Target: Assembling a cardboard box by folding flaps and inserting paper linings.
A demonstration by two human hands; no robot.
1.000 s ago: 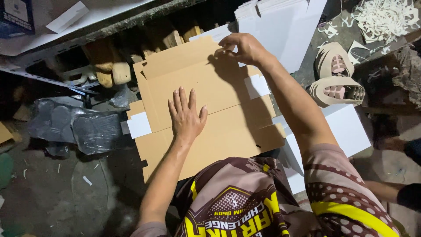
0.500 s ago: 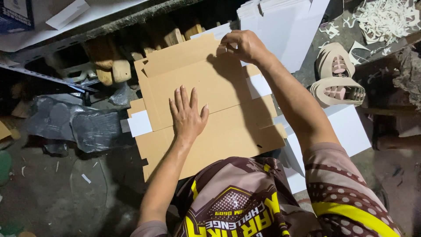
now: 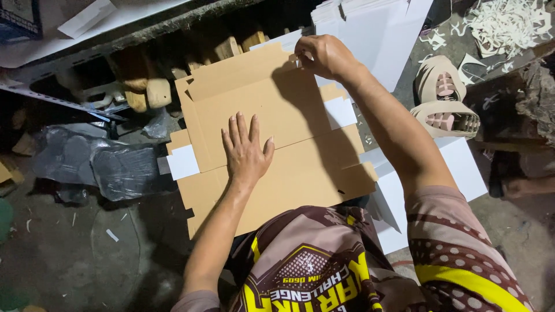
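A flat brown cardboard box blank [image 3: 289, 115] lies across my lap, with white flaps showing at its left and right sides. My left hand [image 3: 245, 150] rests flat on the middle of the cardboard, fingers spread, pressing it down. My right hand [image 3: 324, 55] reaches to the far edge and pinches the far top flap of the cardboard [image 3: 243, 72], which is folded up along a crease.
A stack of white sheets [image 3: 370, 29] lies beyond the cardboard. A pair of beige shoes [image 3: 442, 104] sits at the right, near white shreds [image 3: 509, 20]. Crumpled dark plastic [image 3: 98, 164] and wooden blocks [image 3: 144, 95] lie on the dirty floor at the left.
My right hand has shifted slightly along the far flap. My left hand stays flat on the cardboard.
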